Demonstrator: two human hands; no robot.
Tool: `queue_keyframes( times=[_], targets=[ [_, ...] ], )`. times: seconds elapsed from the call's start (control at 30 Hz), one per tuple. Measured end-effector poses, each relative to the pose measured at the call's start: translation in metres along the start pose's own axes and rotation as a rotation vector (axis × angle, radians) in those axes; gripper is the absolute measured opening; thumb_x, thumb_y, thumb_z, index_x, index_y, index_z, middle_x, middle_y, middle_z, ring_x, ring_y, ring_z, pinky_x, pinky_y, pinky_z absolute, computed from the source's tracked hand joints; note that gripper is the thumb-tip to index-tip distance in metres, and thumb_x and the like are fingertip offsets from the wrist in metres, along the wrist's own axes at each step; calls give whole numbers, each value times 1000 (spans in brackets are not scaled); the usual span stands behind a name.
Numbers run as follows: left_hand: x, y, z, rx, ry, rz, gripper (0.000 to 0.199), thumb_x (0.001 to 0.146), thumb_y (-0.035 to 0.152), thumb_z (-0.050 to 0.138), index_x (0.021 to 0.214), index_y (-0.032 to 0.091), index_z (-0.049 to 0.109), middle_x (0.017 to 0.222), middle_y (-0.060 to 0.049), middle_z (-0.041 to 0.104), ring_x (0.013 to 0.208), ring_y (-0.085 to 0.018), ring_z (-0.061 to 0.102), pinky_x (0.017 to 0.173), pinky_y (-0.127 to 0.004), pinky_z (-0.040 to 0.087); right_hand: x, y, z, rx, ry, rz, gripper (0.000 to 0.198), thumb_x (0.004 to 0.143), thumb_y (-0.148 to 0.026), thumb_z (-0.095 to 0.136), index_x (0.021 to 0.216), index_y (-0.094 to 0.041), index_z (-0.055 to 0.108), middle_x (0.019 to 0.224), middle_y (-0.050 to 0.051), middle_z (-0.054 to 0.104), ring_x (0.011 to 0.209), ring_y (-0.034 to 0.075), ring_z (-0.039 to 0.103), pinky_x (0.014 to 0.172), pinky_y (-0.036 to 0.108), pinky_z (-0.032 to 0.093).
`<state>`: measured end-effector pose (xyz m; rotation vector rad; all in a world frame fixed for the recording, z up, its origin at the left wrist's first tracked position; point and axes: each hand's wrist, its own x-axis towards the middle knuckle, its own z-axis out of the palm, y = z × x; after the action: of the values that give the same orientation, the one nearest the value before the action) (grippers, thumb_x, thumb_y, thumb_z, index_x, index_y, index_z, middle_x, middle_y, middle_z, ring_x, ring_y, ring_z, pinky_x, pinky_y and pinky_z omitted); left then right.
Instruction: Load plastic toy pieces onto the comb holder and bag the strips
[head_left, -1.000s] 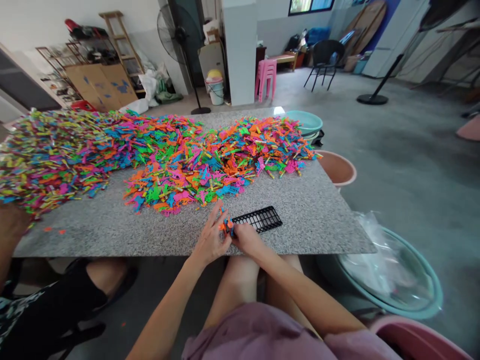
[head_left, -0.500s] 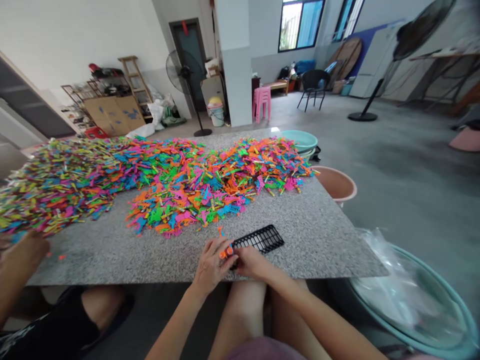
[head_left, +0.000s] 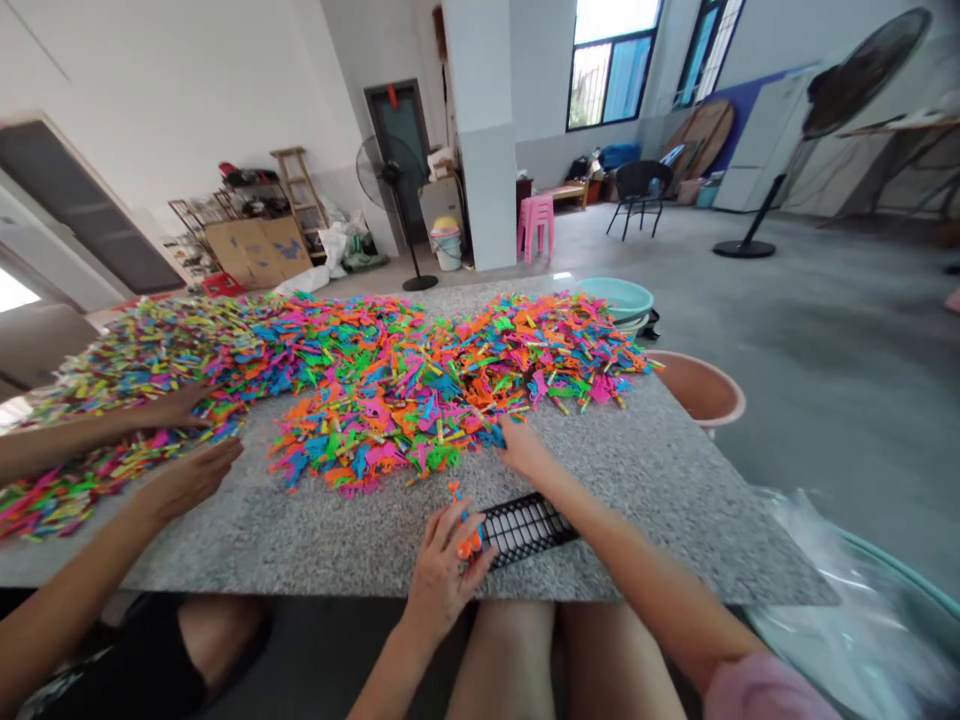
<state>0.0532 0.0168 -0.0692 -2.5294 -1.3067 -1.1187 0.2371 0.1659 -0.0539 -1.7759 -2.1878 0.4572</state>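
A shallow black lattice tray (head_left: 525,525) lies near the table's front edge. At its left end my left hand (head_left: 444,568) curls around small orange and blue plastic pieces (head_left: 470,543), fingers closed on them. My right hand (head_left: 527,455) reaches over the tray to the near edge of a heap of bright plastic toy pieces (head_left: 390,415). Its fingers are closed at a small blue plastic piece (head_left: 491,436); their tips are partly hidden. One small orange piece (head_left: 454,490) shows just beyond my left fingers.
On the left, a co-worker's hands (head_left: 191,480) are at another heap of small coloured pieces (head_left: 180,340). A pink basin (head_left: 697,390) and a teal basin (head_left: 619,295) stand beyond the right edge of the granite table (head_left: 645,480). Plastic bags (head_left: 832,570) lie at lower right.
My right hand has left the tray's left end and moved forward to the heap. My left hand stays on the orange pieces. The co-worker's hands have come onto the left heap. The view has shifted.
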Motion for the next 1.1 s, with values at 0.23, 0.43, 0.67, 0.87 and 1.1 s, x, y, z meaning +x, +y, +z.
queue_keyframes(
  times=[0.23, 0.43, 0.67, 0.87, 1.1],
  targets=[
    [-1, -5, -3, -19, -45, -9, 33, 93, 30, 58, 125, 22, 56, 128, -11, 58, 114, -25, 58, 96, -40, 51, -7, 84, -50, -42, -185, 246, 32, 87, -43, 59, 80, -13, 69, 69, 4, 65, 73, 18, 62, 62, 24, 41],
    [2, -4, -6, 31, -45, 2, 32, 94, 31, 56, 125, 22, 56, 126, -11, 59, 113, -25, 59, 95, -41, 52, -15, 41, -25, -148, -20, 216, 37, 95, -41, 49, 116, -13, 61, 102, 17, 69, 99, 26, 65, 80, 34, 46],
    [1, -5, -8, 35, -86, -14, 32, 95, 30, 54, 126, 21, 54, 127, -12, 57, 114, -26, 58, 96, -44, 51, -34, 29, 4, -206, 78, 329, 33, 94, -11, 34, 115, -6, 59, 113, 27, 62, 103, 32, 63, 80, 40, 48],
    [-2, -10, -7, 17, -77, -10, 35, 93, 30, 57, 127, 24, 55, 125, -10, 58, 115, -25, 58, 96, -42, 51, -51, 80, -27, -54, 45, 514, 28, 92, -8, 41, 114, -6, 57, 112, 23, 64, 104, 27, 65, 81, 31, 47],
    [0, -4, -10, -9, -113, -34, 34, 93, 30, 57, 127, 24, 53, 128, -11, 56, 118, -25, 56, 100, -43, 48, -87, 25, 7, 652, -224, 218, 17, 94, -14, 38, 109, -16, 45, 75, 2, 70, 51, 13, 62, 54, 23, 45]
  ],
)
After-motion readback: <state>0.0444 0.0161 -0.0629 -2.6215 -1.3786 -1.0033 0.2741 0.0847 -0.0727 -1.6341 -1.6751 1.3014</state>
